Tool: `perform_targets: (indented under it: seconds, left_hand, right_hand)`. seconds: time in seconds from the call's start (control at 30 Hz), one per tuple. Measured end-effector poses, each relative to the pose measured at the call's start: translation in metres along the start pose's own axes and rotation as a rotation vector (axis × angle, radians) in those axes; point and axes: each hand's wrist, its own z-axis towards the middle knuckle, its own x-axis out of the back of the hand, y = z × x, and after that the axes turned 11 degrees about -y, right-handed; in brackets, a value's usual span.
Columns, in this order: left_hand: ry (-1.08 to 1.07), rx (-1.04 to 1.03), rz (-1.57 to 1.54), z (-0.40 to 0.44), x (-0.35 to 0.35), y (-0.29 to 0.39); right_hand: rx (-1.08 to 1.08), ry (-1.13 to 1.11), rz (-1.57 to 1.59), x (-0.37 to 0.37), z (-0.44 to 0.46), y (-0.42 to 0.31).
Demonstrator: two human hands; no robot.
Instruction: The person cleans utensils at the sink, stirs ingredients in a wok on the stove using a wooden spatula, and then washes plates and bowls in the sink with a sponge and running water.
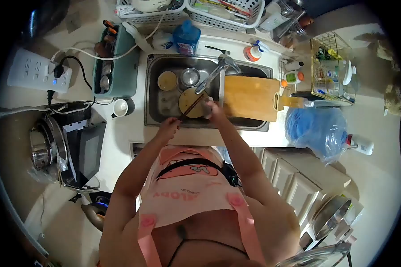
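My left hand [168, 129] is closed around the lower end of dark chopsticks [192, 107], which slant up over the near edge of the sink [152, 111]. Close to their upper part, my right hand [213, 110] is closed, with something greyish at its fingers that is too blurred to name. Beneath the chopsticks lies a round yellowish dish [185, 100] in the basin. A second yellowish dish [167, 81] and a small metal bowl [190, 77] sit farther back. The faucet [211, 76] reaches over the basin towards my hands.
A wooden cutting board [250, 98] covers the right basin. Behind the sink stand a blue bottle [186, 39], a fork [218, 49] and a spray bottle [255, 51]. A white mug [120, 107] is on the left; a blue plastic bag [316, 131] lies on the right.
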Motion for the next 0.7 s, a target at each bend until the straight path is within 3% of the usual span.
perform_targets:
  seconds: [0.03, 0.07, 0.17, 0.27, 0.37, 0.47, 0.57, 0.7]
  left_hand:
    - [-0.007, 0.010, -0.027, 0.003, -0.002, -0.004]
    - [-0.013, 0.017, -0.055, 0.008, -0.003, -0.010]
    - [-0.052, 0.034, -0.156, 0.005, -0.002, -0.009]
    - [-0.060, 0.034, -0.211, 0.001, -0.007, -0.008]
    - [-0.049, 0.035, -0.160, 0.003, -0.013, -0.010]
    - [-0.068, 0.060, -0.090, -0.005, -0.022, -0.015]
    - [-0.084, 0.052, -0.048, -0.004, -0.024, -0.030]
    - [-0.094, 0.004, 0.035, -0.012, -0.030, -0.025]
  right_hand:
    - [-0.011, -0.037, 0.164, -0.007, 0.005, 0.001]
    - [-0.036, -0.263, 0.386, -0.010, 0.007, -0.001]
    - [-0.020, -0.382, 0.565, -0.038, 0.004, -0.006]
    - [-0.210, -0.431, 0.612, -0.057, -0.014, -0.011]
    - [-0.281, -0.134, 0.441, -0.075, -0.028, -0.022]
    - [-0.296, -0.131, 0.269, -0.061, 0.003, 0.002]
    - [-0.185, 0.058, 0.475, -0.072, -0.003, -0.013]
    - [-0.022, 0.049, 0.474, -0.072, -0.004, -0.023]
